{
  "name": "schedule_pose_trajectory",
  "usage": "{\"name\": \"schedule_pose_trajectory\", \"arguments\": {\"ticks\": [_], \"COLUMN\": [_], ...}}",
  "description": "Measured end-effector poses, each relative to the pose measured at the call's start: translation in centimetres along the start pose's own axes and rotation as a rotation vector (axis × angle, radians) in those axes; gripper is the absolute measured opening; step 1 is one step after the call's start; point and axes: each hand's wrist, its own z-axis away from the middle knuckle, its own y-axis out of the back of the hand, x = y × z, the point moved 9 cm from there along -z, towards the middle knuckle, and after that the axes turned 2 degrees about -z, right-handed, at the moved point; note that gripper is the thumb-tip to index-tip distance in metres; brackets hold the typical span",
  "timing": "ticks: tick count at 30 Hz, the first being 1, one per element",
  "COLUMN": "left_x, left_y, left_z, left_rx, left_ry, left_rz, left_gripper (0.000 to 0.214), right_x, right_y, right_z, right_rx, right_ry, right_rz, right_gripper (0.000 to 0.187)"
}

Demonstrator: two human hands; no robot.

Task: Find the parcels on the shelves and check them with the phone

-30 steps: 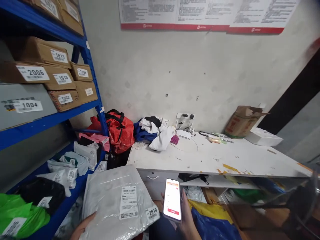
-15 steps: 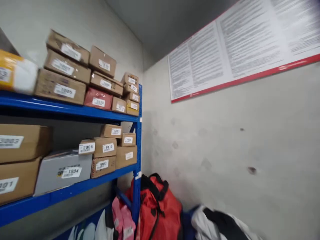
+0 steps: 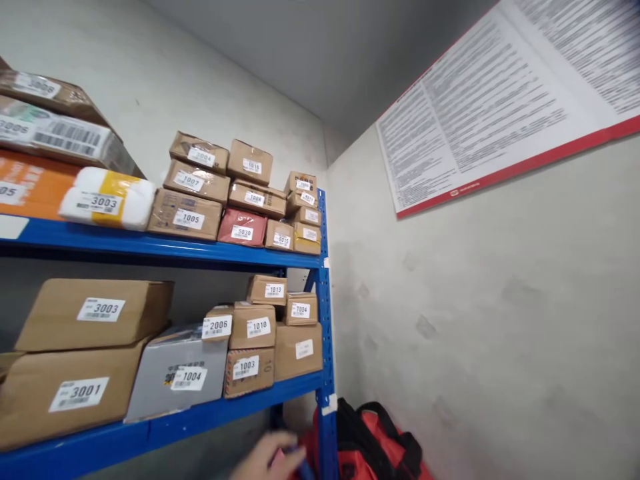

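Blurred hand (image 3: 273, 457), can't tell its grip, below box 1003 (image 3: 249, 373), near red bag (image 3: 383, 430)

This looks like a parcel storeroom or collection point. A blue metal rack (image 3: 200, 249) carries cardboard boxes (image 3: 30, 397) stacked on two shelves, most bearing white labels (image 3: 189, 219) with four-digit numbers and barcodes. To the right of the rack, a red-edged notice (image 3: 480, 100) of dense print hangs on a scuffed grey wall (image 3: 480, 320), and a red bag (image 3: 353, 457) shows behind the rack's upright.
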Motion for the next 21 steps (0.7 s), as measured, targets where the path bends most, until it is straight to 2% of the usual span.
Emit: {"name": "schedule_pose_trajectory", "arguments": {"ticks": [2,4,5,7,9,12,14,17,21], "left_x": [-1.8,-2.5,-2.6,-2.5,-2.9,-4.2,-5.3,-6.7,-7.5], "left_y": [5.5,11.8,14.9,19.9,23.7,27.8,29.9,32.6,35.0], "left_z": [-3.9,-7.9,-9.7,-12.6,-14.8,-17.2,-18.8,-21.9,-26.1], "left_rx": [0.064,0.164,0.228,0.293,0.312,0.352,0.39,0.423,0.455], "left_ry": [-0.139,-0.326,-0.414,-0.575,-0.638,-0.668,-0.671,-0.623,-0.449], "left_rz": [-0.067,-0.226,-0.304,-0.47,-0.602,-0.76,-0.85,-0.955,-1.009], "left_gripper": [0.053,0.052,0.047,0.039,0.036,0.031,0.029,0.03,0.037], "right_x": [-2.1,-4.3,-5.6,-8.6,-9.8,-9.0,-8.0,-7.6,-7.6], "right_y": [-1.1,-4.5,-7.2,-13.9,-20.9,-30.2,-34.3,-37.5,-38.5], "right_z": [-1.3,-4.1,-6.3,-11.5,-18.1,-27.2,-31.3,-34.3,-35.3], "right_rx": [0.009,0.005,-0.019,-0.08,-0.124,-0.243,-0.346,-0.451,-0.481], "right_ry": [0.047,0.114,0.174,0.373,0.397,0.234,0.113,0.053,0.038], "right_rz": [0.026,0.045,0.048,0.006,0.006,0.168,0.295,0.376,0.381], "right_gripper": [0.049,0.051,0.049,0.046,0.051,0.075,0.094,0.1,0.084]}}
